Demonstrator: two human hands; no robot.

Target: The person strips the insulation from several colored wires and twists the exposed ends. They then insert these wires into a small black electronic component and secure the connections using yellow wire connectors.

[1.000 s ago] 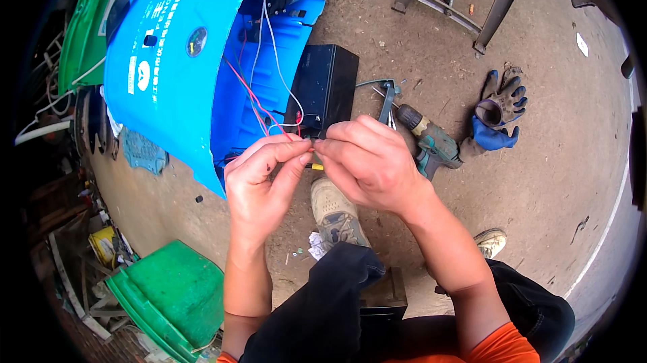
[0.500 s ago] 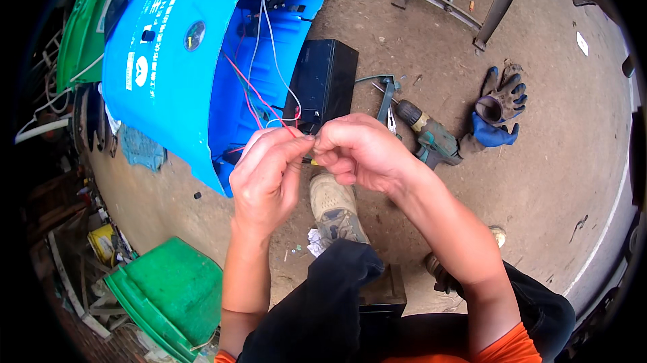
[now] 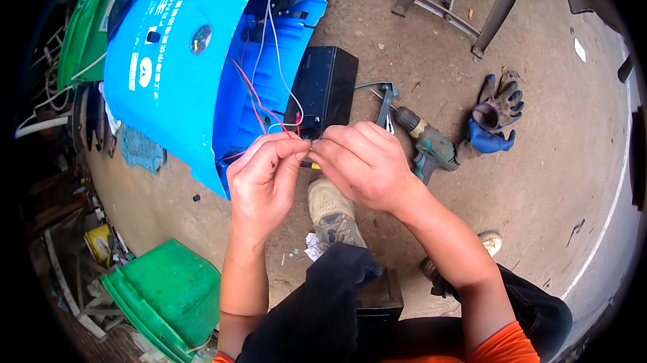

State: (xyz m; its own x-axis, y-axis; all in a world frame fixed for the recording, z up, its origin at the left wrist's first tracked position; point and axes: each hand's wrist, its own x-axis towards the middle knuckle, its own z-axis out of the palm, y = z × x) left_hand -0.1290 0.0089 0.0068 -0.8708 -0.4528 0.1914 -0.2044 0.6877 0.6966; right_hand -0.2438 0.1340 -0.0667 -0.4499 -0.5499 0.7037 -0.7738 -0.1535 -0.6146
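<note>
At left, from the blue housing (image 3: 178,93), the red wire (image 3: 251,86) slants down-right to the left hand (image 3: 261,174), the nearer one, whose narrow grip apparently holds it. The right hand (image 3: 367,164), also pinched narrow, adjoins; contents hidden.

- Bright orange sleeves (image 3: 502,344) clothe the person's upper arms, with the left one showing only as a sliver; both forearms (image 3: 441,231) are bare.
- Dark, nearly black trousers (image 3: 317,302), creased at the left knee, cover the legs.
- The left shoe (image 3: 331,201) pairs a textured beige toe with a mottled, camouflage-like upper.
- The right shoe (image 3: 491,242), partly hidden, shows a pale toe.
- The bare left hand (image 3: 258,181) bears a small dark mark near the thumb.
</note>
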